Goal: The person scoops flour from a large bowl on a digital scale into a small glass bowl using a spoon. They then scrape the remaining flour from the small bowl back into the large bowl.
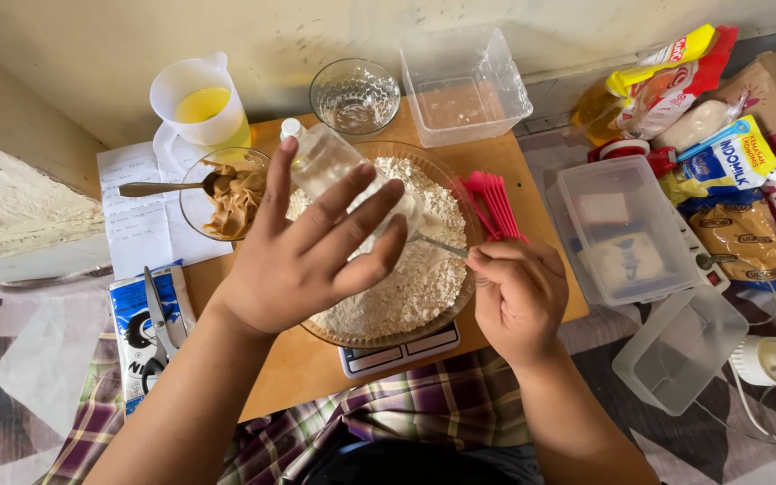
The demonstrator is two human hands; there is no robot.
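Over the glass bowl of flour, the left hand grips a tilted clear bottle. Beside it, the right hand is fisted around a spoon handle.

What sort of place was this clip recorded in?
Most likely a home, with baking set up on a low wooden board over a patterned floor mat. A glass bowl of flour sits on a kitchen scale, with a measuring jug and food packets around.

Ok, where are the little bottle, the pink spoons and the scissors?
small clear bottle [321,160], head view, on its clear body.
pink measuring spoons [496,202], head view, on the handles.
scissors [162,319], head view, on the blades.
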